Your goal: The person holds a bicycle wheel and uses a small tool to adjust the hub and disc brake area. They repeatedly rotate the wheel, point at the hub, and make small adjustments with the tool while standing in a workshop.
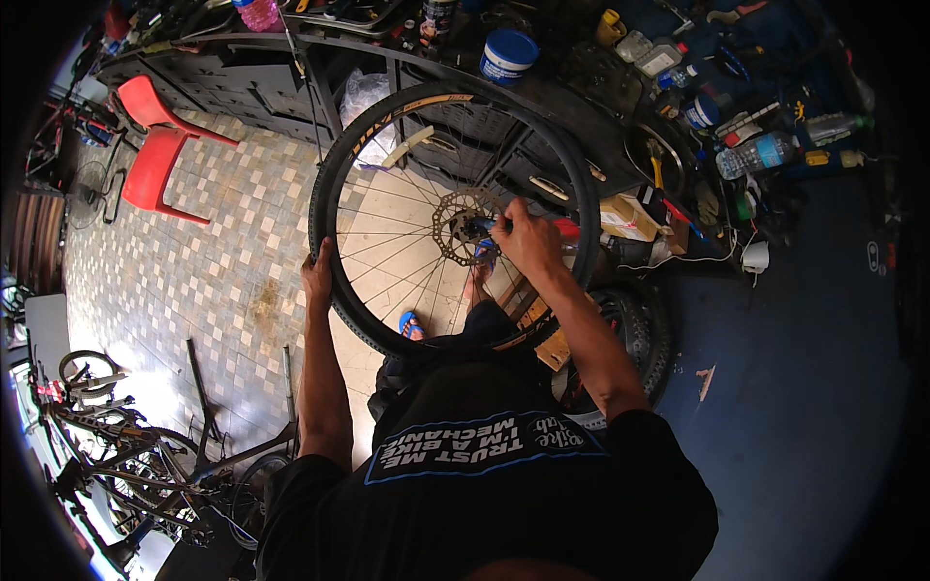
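One wheel (463, 232), one rotor (442, 211) — left fingers (323, 254) clamped on tyre (324, 208); right fingers (503, 227) together at hub (468, 227).

There are two hands (317, 273) (528, 242), one held wheel (586, 184), one brake disc (448, 229), two blue sandals (406, 318), one red chair (155, 167) and one fan (88, 181).

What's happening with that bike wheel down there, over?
Left grip on the tire's left side. Right grip at the hub, its hold unclear. Wheel's brake rotor faces camera. No obstruction seen at either grip.
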A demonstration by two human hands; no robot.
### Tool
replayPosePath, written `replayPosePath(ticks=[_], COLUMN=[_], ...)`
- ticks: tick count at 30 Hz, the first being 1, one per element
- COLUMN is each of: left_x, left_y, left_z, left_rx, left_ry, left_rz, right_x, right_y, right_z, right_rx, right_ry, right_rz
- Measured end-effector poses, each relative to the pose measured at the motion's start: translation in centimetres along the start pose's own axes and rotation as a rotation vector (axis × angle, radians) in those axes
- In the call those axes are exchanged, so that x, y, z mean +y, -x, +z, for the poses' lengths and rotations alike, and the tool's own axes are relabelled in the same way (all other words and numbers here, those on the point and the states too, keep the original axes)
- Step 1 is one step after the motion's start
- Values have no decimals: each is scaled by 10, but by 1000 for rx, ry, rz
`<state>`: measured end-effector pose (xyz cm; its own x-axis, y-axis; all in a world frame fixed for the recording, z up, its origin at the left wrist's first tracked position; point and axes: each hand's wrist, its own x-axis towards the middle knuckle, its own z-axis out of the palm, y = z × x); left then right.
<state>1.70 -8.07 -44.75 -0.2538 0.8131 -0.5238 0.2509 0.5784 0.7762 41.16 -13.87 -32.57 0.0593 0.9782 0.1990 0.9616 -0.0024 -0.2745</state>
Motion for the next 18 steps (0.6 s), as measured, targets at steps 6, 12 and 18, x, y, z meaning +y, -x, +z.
replayPosePath(ticks=[6, 12, 18], left_x=[-2, 6, -6], left_y=[-2, 6, 1], left_z=[-1, 0, -4], left_rx=[16, 11, 5], left_ry=[-2, 1, -14], left_rz=[-10, 15, -18], right_x=[-6, -2, -4], right_y=[0, 2, 7], right_z=[-2, 1, -6], right_rx=[-49, -13, -46], right_ry=[-50, -54, -29], right_rz=[55, 45, 59])
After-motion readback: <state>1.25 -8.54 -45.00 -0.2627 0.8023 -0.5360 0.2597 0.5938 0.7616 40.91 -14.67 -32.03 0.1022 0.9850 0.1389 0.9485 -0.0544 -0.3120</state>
